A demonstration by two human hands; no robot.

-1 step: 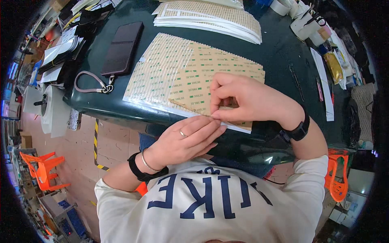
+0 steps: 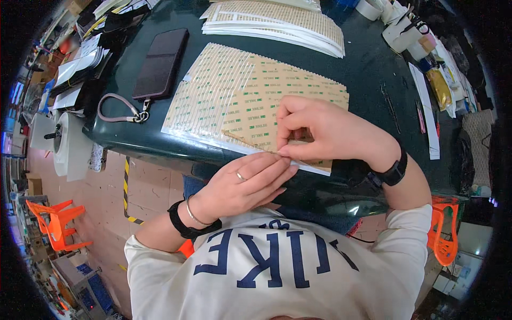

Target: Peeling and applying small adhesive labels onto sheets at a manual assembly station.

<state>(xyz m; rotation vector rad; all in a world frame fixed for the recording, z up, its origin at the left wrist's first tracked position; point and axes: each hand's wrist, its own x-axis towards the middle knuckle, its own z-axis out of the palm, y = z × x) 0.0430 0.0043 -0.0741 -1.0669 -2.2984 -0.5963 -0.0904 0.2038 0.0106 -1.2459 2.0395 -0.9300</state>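
Observation:
A tan sheet of backing paper (image 2: pixel 266 82) with small green marks lies on the dark green table, its left part slit into many narrow strips over a white layer. Along its near edge, one thin tan strip (image 2: pixel 240 137) stands slightly lifted. My right hand (image 2: pixel 320 128) pinches the end of this strip between thumb and forefinger, its other fingers curled. Stretched out close together, the fingers of my left hand (image 2: pixel 253 178) lie on the sheet's near edge, their tips touching the right hand's pinch. The left thumb is not clearly seen.
More slit sheets (image 2: pixel 274 32) are stacked at the far side. A dark phone case (image 2: pixel 161 64) with a wrist strap lies left. Tweezers (image 2: pixel 392 109), a white strip (image 2: pixel 425 112) and a container of tools (image 2: pixel 400 34) are at right. An orange chair (image 2: pixel 56 224) stands on the floor.

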